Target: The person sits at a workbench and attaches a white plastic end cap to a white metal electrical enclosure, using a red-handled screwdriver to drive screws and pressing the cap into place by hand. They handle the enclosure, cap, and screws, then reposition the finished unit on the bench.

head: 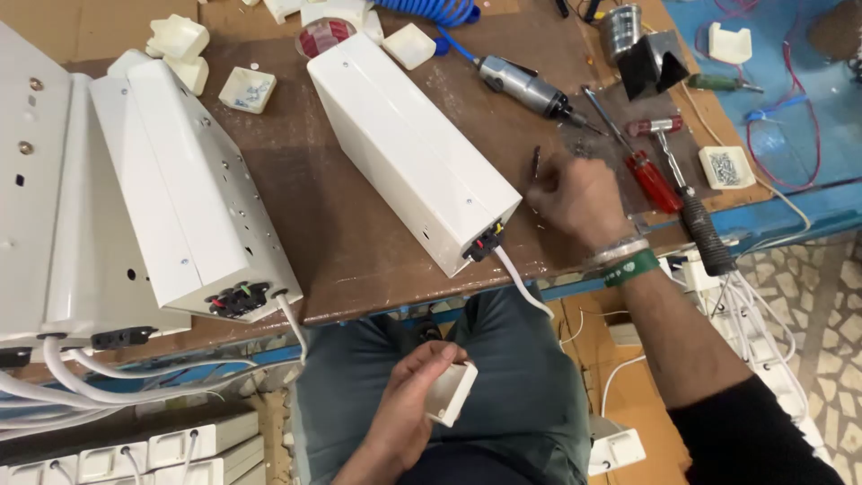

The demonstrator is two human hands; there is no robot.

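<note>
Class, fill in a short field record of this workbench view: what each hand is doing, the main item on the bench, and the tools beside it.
Left hand: holds a small white plastic cap over the lap
Right hand: rests on the wooden bench, fingers at small dark screws
Main item: long white metal box, cable leaving its near end
Tools: red screwdriver, hammer, air driver
Left side: more white boxes

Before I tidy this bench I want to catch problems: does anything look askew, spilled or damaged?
Nothing looks damaged. The white box lies at a slant, its cabled end at the wooden table edge. Small screws lie loose by the right hand. The left hand holds a white end cap over the lap.
</note>
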